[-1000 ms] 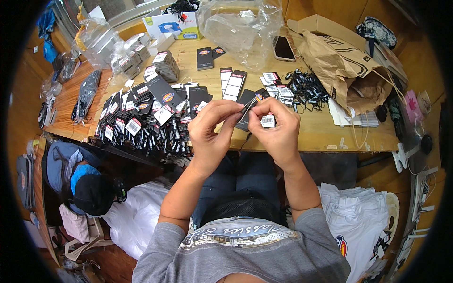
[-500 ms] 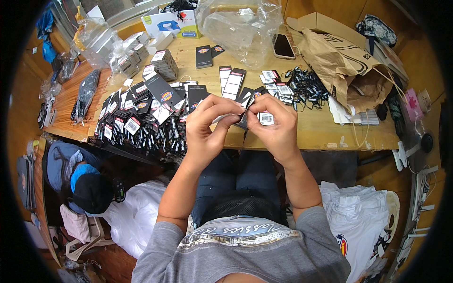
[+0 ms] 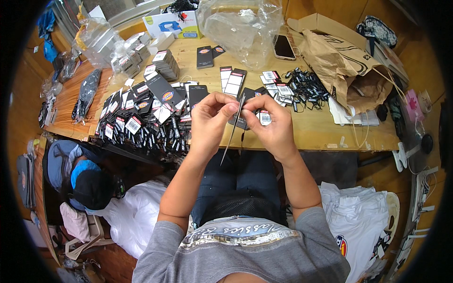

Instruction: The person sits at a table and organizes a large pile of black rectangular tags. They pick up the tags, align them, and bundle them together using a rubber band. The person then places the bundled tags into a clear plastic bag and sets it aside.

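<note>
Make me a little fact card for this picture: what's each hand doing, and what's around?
Left hand: pinching a thin, dark-edged strip, seen nearly edge-on
Right hand: fingertips at the strip; grip unclear
Work surface: yellowish wooden table
Left of hands: heap of black-and-white card tags
Right side: crumpled brown paper bag
Farther back: black-screened phone in a pale case; crumpled clear plastic bag
Below table, right: white cloth pile

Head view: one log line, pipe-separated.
left hand: pinching thin piece, edge-on | right hand: close beside it | tag pile: left of hands
</note>
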`<action>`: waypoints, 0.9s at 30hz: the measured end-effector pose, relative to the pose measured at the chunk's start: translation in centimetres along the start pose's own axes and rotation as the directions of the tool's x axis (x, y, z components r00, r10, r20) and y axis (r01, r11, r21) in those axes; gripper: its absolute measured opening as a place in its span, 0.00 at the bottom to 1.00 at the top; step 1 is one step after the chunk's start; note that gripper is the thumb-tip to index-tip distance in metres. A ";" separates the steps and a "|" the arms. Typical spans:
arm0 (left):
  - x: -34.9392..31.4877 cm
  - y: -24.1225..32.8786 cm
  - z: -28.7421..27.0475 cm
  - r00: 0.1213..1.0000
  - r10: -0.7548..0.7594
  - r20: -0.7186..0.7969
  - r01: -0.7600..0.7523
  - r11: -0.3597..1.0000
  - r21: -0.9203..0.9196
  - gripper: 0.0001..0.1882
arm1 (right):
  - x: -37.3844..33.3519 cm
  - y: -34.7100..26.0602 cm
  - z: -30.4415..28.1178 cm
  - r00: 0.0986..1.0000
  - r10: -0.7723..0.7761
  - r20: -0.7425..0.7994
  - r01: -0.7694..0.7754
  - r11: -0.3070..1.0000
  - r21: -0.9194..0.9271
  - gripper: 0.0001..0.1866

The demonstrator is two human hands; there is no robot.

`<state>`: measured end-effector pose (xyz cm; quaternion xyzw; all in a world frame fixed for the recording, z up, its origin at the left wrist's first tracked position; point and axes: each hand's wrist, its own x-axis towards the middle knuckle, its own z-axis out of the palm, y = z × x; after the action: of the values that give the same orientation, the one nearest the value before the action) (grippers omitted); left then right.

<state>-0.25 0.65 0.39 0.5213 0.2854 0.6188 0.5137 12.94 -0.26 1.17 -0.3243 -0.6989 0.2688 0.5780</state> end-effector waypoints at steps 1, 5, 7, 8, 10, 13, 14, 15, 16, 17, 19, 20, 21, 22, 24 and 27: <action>-0.1 -0.2 0.2 0.999 0.043 -0.031 -0.042 0.998 0.049 0.04 | -0.1 0.1 0.0 0.996 0.088 0.014 -0.089 0.992 0.088 0.04; 0.0 0.0 -0.5 0.977 0.198 -0.083 -0.188 0.976 0.108 0.02 | -0.3 0.6 -0.9 0.892 0.366 0.266 -0.432 0.862 0.264 0.04; 0.3 1.1 -1.1 0.972 0.221 -0.074 -0.212 0.971 0.110 0.03 | -0.7 1.0 -1.6 0.862 0.412 0.297 -0.490 0.827 0.275 0.04; 0.5 1.7 -1.4 0.970 0.235 -0.059 -0.223 0.962 0.156 0.03 | -0.8 1.1 -2.0 0.856 0.419 0.303 -0.499 0.823 0.272 0.04; 0.7 2.6 -1.7 0.965 0.261 -0.032 -0.251 0.951 0.181 0.04 | -1.0 1.4 -2.7 0.866 0.395 0.307 -0.473 0.847 0.242 0.06; 0.9 2.9 -2.3 0.967 0.255 -0.024 -0.256 0.963 -0.080 0.07 | -1.0 1.4 -3.3 0.855 0.414 0.312 -0.512 0.770 0.380 0.07; 1.0 2.9 -2.1 0.965 0.262 -0.029 -0.263 0.949 -0.176 0.08 | -0.9 1.5 -3.5 0.850 0.401 0.341 -0.520 0.742 0.424 0.12; 1.0 2.9 -2.1 0.972 0.231 -0.031 -0.232 0.945 -0.229 0.08 | -0.8 1.3 -3.4 0.860 0.401 0.317 -0.510 0.715 0.478 0.11; 1.0 2.8 -2.0 0.979 0.200 -0.031 -0.201 0.938 -0.282 0.07 | -0.7 0.9 -3.1 0.868 0.401 0.293 -0.497 0.686 0.531 0.11; 1.0 2.7 -1.9 0.985 0.169 -0.029 -0.169 0.927 -0.333 0.07 | -0.6 0.6 -2.9 0.875 0.402 0.269 -0.481 0.656 0.582 0.10; 0.7 2.7 -1.5 0.991 0.129 -0.041 -0.135 0.949 -0.286 0.06 | -0.6 0.7 -3.3 0.887 0.379 0.264 -0.459 0.662 0.592 0.09; 0.6 2.7 -1.4 0.994 0.106 -0.032 -0.110 0.971 -0.214 0.06 | -0.5 0.8 -3.4 0.893 0.366 0.262 -0.448 0.665 0.598 0.08; 0.3 2.7 -1.3 0.996 0.082 -0.025 -0.084 0.986 -0.143 0.06 | -0.4 0.7 -3.4 0.898 0.363 0.247 -0.436 0.676 0.594 0.07; 0.1 2.6 -0.6 0.998 0.031 -0.062 -0.039 0.990 -0.134 0.05 | -0.3 0.6 -3.4 0.904 0.360 0.232 -0.425 0.686 0.591 0.06; -0.2 2.5 -0.1 0.999 -0.021 0.039 0.024 0.998 -0.060 0.06 | -0.1 0.2 -3.3 0.915 0.350 0.202 -0.399 0.705 0.587 0.06; -0.4 2.6 0.2 0.989 -0.088 0.120 0.090 0.996 -0.007 0.07 | 0.1 -0.7 -2.8 0.932 0.328 0.153 -0.355 0.747 0.562 0.06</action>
<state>-0.97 -0.57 2.63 0.5408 0.2731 0.5649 0.5602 15.61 -0.65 2.26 -0.2485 -0.5245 0.5774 0.5743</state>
